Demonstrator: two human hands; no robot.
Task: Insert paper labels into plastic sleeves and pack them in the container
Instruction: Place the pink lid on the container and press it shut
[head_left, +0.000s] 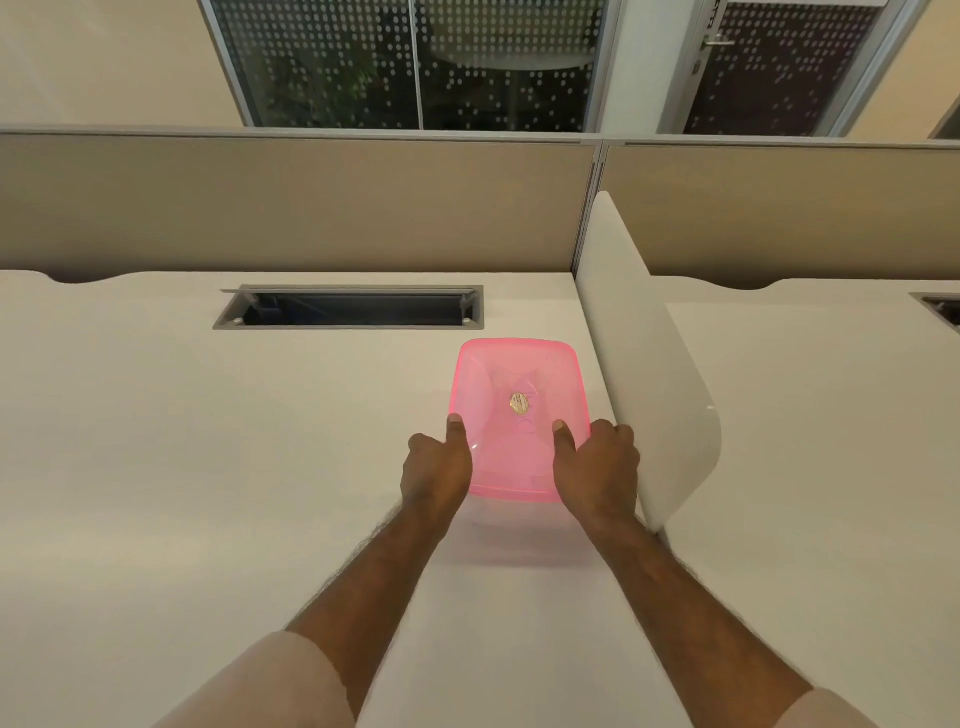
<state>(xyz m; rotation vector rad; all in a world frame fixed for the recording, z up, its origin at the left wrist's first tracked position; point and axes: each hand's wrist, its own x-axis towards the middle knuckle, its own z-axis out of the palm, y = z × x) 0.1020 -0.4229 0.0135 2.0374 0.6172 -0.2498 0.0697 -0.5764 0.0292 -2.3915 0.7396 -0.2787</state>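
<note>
The wide, pale, smooth-topped desk (208, 441) carries the work. A low white divider panel (649, 374) with a rounded near corner stands on edge along its right side, and a taupe fabric partition (311, 208) closes off the far edge. Set into the far part of the desk is a long rectangular cable hatch with a grey frame (348, 307), lying open and dark inside.

The translucent pink rectangular plastic container (519, 374) sits toward the right of the desk, just beside the divider and nearer than the hatch. It appears slightly raised or tilted at its near edge, with a faint pink glow on the desk beneath it, though I cannot tell whether it rests fully on the surface. A small round sticker (519, 404) shows through at its middle. Whether this is the tub itself or its lid is unclear.

Both hands hold it by the near corners, probably to position it squarely within reach before packing begins. The left hand (439, 467) grips the near left side, thumb laid up along the pink wall and the other fingers curled out of sight beneath. The right hand (597, 467) mirrors it on the near right side, thumb on top and knuckles bent over the rim. The container lies between the two hands and reaches away beyond them.

No paper labels or plastic sleeves are in view, so the task appears to be at its very start.
</note>
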